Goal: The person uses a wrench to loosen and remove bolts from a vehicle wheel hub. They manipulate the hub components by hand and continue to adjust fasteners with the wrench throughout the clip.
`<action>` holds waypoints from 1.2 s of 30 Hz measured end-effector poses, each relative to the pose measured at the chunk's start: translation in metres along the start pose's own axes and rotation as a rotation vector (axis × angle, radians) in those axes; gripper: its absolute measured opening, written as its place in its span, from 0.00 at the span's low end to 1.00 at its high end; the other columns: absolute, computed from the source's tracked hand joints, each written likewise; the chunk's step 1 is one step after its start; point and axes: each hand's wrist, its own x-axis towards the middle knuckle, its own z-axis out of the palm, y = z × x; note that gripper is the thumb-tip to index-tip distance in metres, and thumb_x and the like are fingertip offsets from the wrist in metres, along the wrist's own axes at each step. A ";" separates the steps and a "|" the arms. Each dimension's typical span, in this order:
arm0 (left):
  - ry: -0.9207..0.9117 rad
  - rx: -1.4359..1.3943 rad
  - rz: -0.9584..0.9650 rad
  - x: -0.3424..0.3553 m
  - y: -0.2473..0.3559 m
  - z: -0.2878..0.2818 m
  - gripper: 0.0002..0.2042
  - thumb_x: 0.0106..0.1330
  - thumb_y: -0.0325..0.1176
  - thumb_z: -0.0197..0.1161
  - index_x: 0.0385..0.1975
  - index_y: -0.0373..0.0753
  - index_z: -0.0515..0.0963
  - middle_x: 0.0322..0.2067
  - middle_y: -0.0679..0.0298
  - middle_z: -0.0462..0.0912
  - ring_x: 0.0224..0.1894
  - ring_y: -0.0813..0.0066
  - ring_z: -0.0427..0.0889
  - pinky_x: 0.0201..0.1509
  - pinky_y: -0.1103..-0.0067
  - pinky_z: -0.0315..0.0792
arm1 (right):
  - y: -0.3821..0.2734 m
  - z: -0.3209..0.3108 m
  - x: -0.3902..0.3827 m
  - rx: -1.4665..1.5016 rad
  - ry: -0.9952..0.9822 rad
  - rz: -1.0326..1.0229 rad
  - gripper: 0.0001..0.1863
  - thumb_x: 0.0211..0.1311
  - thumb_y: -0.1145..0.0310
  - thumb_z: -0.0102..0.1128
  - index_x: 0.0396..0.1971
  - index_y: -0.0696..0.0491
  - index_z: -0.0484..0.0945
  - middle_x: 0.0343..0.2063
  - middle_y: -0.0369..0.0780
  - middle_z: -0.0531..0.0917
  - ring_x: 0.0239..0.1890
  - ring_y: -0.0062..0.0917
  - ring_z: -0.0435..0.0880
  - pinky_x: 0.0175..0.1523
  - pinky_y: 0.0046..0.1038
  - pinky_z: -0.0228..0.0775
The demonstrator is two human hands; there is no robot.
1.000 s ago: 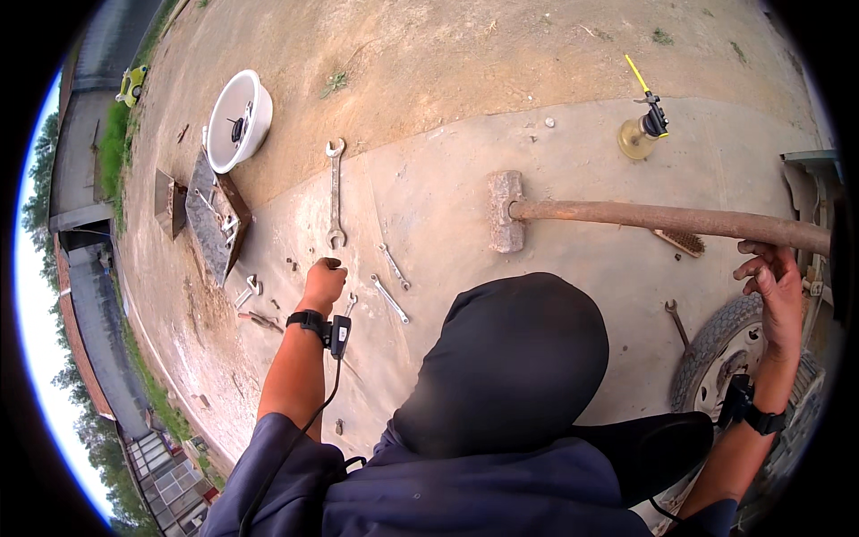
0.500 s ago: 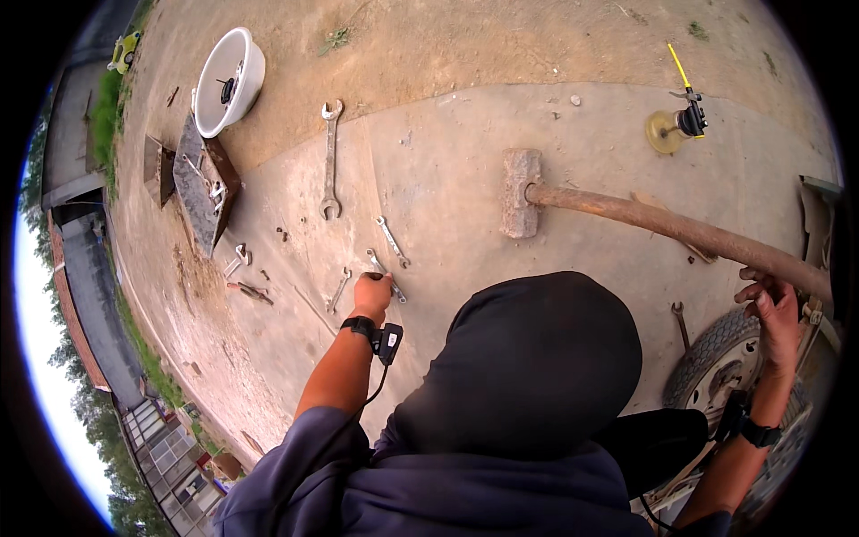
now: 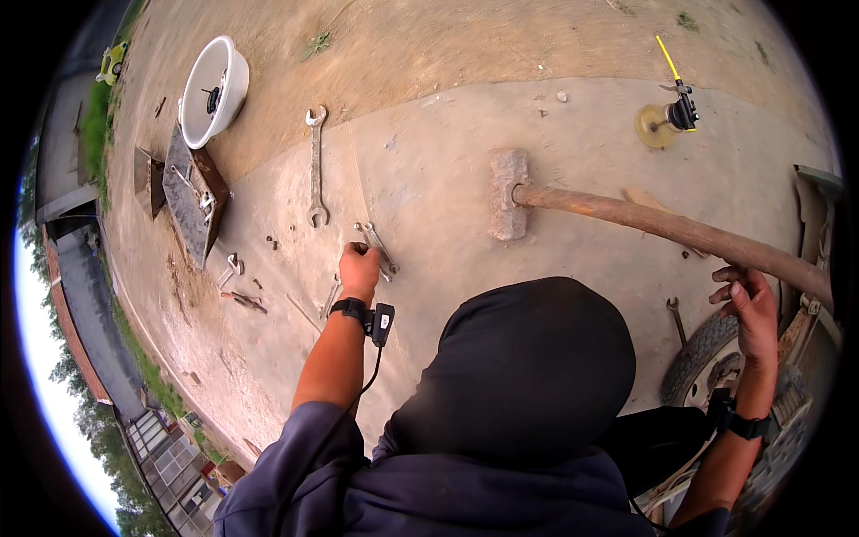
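My left hand [image 3: 360, 267] is closed on a small combination wrench [image 3: 361, 230], most of it hidden under the fingers. Right beside it on the concrete lies a second combination wrench [image 3: 382, 248], almost parallel. Another small wrench [image 3: 331, 293] is partly covered by my left wrist. Farther off lies a large open-end wrench [image 3: 316, 170]. My right hand [image 3: 750, 309] is raised near the end of a sledgehammer's wooden handle [image 3: 644, 215], its fingers loosely bent and apart, holding nothing visible. The rusty hammer head [image 3: 509, 194] rests on the ground.
At the far left are a white basin [image 3: 234, 89] and an angled metal tray [image 3: 211, 192] with tools. Pliers [image 3: 244, 302] lie nearby. A yellowish oil can [image 3: 656, 127] stands at the far right. Near my right arm are a tyre [image 3: 702, 353] and another wrench [image 3: 675, 318].
My left hand has moved away from me with its wrench, bringing it beside the other wrench. My right hand stays near the hammer handle. The whole view has shifted slightly.
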 end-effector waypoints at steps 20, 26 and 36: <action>-0.482 -0.112 0.250 -0.048 0.108 -0.025 0.03 0.61 0.23 0.58 0.32 0.35 0.72 0.24 0.64 0.75 0.23 0.75 0.76 0.25 0.78 0.71 | 0.040 0.005 -0.054 0.083 0.073 0.070 0.19 0.63 0.57 0.69 0.43 0.58 0.79 0.37 0.38 0.85 0.37 0.19 0.82 0.38 0.24 0.75; -0.737 -0.204 0.862 -0.134 0.295 -0.085 0.09 0.65 0.27 0.65 0.41 0.35 0.74 0.29 0.65 0.80 0.30 0.76 0.81 0.37 0.79 0.75 | 0.034 0.010 -0.066 0.176 0.008 -0.151 0.25 0.62 0.51 0.71 0.41 0.61 0.77 0.34 0.40 0.83 0.33 0.21 0.82 0.38 0.26 0.74; -1.594 0.254 1.262 -0.394 0.451 0.002 0.14 0.62 0.18 0.65 0.47 0.30 0.75 0.36 0.65 0.81 0.36 0.80 0.80 0.43 0.79 0.77 | 0.009 -0.009 -0.123 0.316 0.039 -0.478 0.23 0.65 0.54 0.70 0.47 0.58 0.78 0.40 0.39 0.84 0.39 0.20 0.84 0.39 0.24 0.75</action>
